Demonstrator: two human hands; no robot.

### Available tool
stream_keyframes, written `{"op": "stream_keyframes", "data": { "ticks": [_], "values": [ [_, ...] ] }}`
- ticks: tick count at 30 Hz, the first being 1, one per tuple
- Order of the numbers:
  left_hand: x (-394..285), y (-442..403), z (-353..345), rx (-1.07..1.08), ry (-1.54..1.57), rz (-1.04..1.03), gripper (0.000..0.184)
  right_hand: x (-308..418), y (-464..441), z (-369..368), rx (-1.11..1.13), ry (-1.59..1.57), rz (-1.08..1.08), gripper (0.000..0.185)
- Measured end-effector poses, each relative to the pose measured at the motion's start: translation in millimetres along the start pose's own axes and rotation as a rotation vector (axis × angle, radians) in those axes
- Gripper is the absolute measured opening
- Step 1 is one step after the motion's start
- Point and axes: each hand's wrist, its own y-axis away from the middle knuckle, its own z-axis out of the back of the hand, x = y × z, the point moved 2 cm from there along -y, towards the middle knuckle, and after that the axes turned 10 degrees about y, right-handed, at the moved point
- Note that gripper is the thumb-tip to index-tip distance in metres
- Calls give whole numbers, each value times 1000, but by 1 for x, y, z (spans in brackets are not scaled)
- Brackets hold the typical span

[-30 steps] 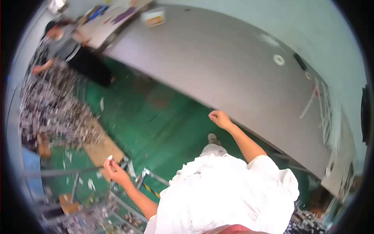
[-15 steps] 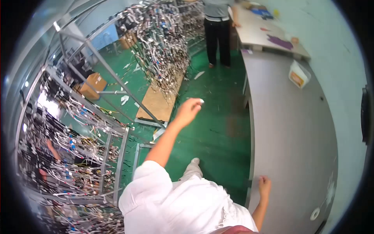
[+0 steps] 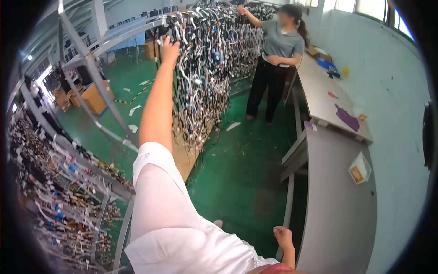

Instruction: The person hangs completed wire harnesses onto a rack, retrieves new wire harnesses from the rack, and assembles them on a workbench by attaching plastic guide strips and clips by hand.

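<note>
My left hand [image 3: 169, 51] is raised at the near end of a rack hung thickly with cables [image 3: 200, 77]. Its fingers are bent together beside the rack's top metal bar [image 3: 132, 35]; what they hold is too small to make out. Low in the view, my right hand [image 3: 284, 237] is curled closed beside the long grey table [image 3: 337, 219], with nothing visible in it.
A person [image 3: 278, 59] in a grey shirt stands beyond the hanging cables, one arm raised to them. More cables [image 3: 64, 205] hang at the lower left. Cardboard boxes [image 3: 98, 98] and a plastic tub [image 3: 359, 169] are also in view.
The view has swung left and up toward the cable rack. My left arm has stretched forward and up to the rack's end. The other person has raised an arm to the cables.
</note>
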Motion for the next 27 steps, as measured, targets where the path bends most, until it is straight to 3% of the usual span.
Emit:
{"op": "stream_keyframes", "data": {
  "ticks": [1, 2, 3, 5, 7, 9, 11, 13, 14, 17, 18, 20, 21, 22, 23, 24, 25, 26, 27],
  "values": [
    [1, -14, -12, 82, 155, 43, 30, 6, -12, -3, 20, 15, -13, 15],
    [-5, -20, -24, 219, 256, 171, 52, 10, -24, -5, 43, 31, -24, 15],
    [16, -34, -34, 128, 116, 204, 60, 15, -36, -5, 68, 47, -31, 15],
    [47, -49, -46, 25, 168, 197, 48, 25, -59, 0, 122, 98, -78, 15],
    [60, -55, -48, -180, 220, 238, 62, 36, -78, 7, 148, 137, -98, 15],
    [81, -76, -41, -121, 26, 201, 73, 49, -103, 17, 149, 169, -88, 14],
    [80, -82, -35, -16, 157, 308, 83, 68, -129, 27, 153, 203, -37, 14],
    [58, -78, -35, -46, 88, 213, 88, 87, -151, 33, 144, 231, 37, 14],
    [41, -68, -36, -181, 123, 163, 66, 100, -159, 35, 144, 236, 86, 14],
    [3, -88, -38, 2, 247, -40, 34, 130, -187, 46, 131, 195, 225, 15],
    [-33, -88, -38, -75, 372, -158, 13, 136, -197, 50, 137, 142, 276, 15],
    [-96, -96, -28, -132, 261, -348, 16, 156, -218, 64, 91, -9, 355, 17],
    [-141, -84, -22, -51, 184, -495, 18, 177, -230, 79, 36, -108, 385, 18],
    [-186, -66, -20, 35, 106, -641, 19, 206, -243, 98, 47, -350, 230, 21],
    [-223, -44, -31, 95, 208, -680, 24, 242, -253, 121, -92, -384, 451, 35],
    [-251, -21, -42, 160, 312, -709, 31, 285, -258, 141, -141, -628, 638, 59],
    [-263, -5, -49, 346, 229, -606, 26, 325, -263, 161, -213, -643, 751, 82],
    [-269, 26, -69, 335, 308, -599, 23, 368, -264, 176, -277, -698, 859, 94],
    [-277, 62, -85, 489, 722, -282, 19, 402, -268, 179, -298, -772, 957, 100]
  ]
}}
